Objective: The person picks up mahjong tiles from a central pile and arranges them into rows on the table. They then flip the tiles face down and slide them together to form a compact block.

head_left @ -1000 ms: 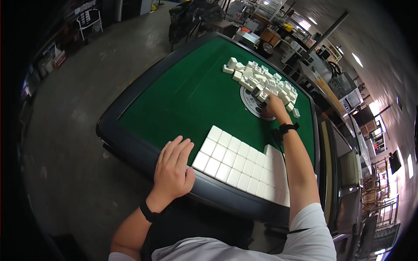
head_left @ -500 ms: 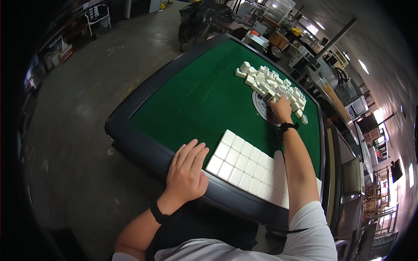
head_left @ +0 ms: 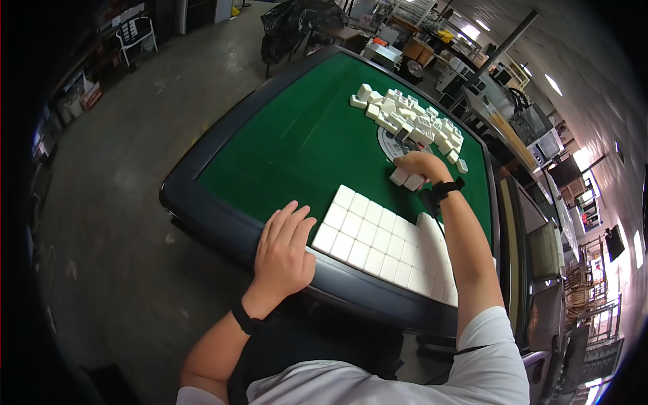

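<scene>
My right hand (head_left: 421,164) is closed around a pair of white mahjong tiles (head_left: 406,178), over the green felt between the pile and the rows. Beyond it lies a loose pile of mahjong tiles (head_left: 412,115), some face up, some tipped on edge. Nearer me, blank-backed tiles (head_left: 368,233) stand in tight rows along the table's front rim; my right forearm hides part of them. My left hand (head_left: 287,246) rests on the dark rim, left of those rows, fingers stretched out and holding nothing.
The mahjong table (head_left: 270,162) has green felt and a raised dark border. A round centre panel (head_left: 388,143) lies beside the pile. Behind stands a table with a black plastic cover (head_left: 290,27); a chair (head_left: 136,35) is at far left. Shelves and equipment crowd the right side.
My right hand has drawn back from the pile toward the rows, now with tiles in its grip. My left hand has stayed on the rim. The view has shifted slightly.
</scene>
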Demonstrator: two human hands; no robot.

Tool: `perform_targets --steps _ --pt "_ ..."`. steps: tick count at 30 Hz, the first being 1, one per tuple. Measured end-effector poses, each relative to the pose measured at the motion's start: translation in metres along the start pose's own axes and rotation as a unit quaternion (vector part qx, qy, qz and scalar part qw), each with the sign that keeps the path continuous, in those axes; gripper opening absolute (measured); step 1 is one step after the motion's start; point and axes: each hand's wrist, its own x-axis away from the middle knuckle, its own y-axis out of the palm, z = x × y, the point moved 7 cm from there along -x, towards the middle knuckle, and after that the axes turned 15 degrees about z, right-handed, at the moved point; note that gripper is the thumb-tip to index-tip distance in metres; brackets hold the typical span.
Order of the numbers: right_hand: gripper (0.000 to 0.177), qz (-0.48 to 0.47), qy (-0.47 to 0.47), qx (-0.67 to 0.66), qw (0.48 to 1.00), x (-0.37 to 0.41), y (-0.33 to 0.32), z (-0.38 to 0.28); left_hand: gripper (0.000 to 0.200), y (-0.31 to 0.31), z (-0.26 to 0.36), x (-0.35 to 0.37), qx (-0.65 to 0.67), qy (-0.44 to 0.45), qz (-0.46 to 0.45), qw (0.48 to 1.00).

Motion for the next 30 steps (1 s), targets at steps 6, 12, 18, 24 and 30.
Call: perform_targets --steps 6,12,18,24,30 --pt "0.065 0.050 0.030 -0.020 0.998 -0.016 0.005 0.017 0.048 0.001 -0.001 0.002 0.002 -0.006 -0.001 1.000" --pt "0.054 0.031 -0.088 -0.022 0.995 0.001 -0.004 0.034 0.047 0.001 0.000 0.002 0.000 0.002 0.000 1.000" --pt "0.052 0.065 -0.028 0.000 0.997 -0.020 0.005 0.063 0.046 0.001 0.002 0.001 -0.010 0.010 -0.006 1.000" --pt "0.060 0.124 -0.009 -0.048 0.991 -0.012 0.002 0.046 0.046 0.001 0.004 0.001 -0.008 0.010 -0.007 1.000" --pt "0.055 0.182 -0.073 -0.023 0.980 -0.003 0.004 0.005 0.046 0.002 0.004 0.002 -0.009 0.016 -0.009 1.000"
